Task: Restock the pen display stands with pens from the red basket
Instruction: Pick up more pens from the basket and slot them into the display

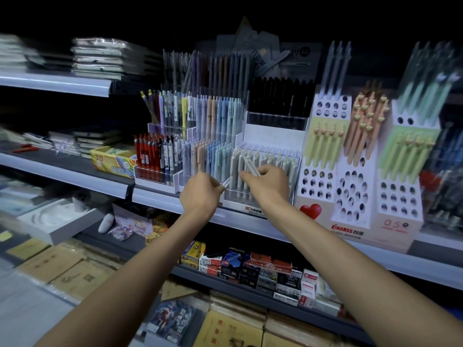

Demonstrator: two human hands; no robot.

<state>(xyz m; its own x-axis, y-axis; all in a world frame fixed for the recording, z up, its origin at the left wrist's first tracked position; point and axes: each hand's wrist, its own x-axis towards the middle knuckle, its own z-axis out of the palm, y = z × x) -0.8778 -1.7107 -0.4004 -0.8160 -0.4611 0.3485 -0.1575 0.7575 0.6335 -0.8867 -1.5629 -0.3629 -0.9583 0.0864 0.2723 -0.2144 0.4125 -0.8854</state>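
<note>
Both my hands are raised in front of a clear tiered pen stand [269,149] on the middle shelf. My right hand [268,182] grips a few cream-white pens [250,164] that point up and left over the stand's front row of cream pens. My left hand [200,192] is curled and pinches the end of a white pen [226,184] beside the stand's left edge. The stand's perforated upper tier holds no pens. The red basket is out of view.
Left of the stand are clear racks of pastel pens [213,156] and red pens [147,156]. To the right stand white cardboard displays [350,186] with green and peach pens. Boxes fill the lower shelf [250,269]; notebooks lie at the left.
</note>
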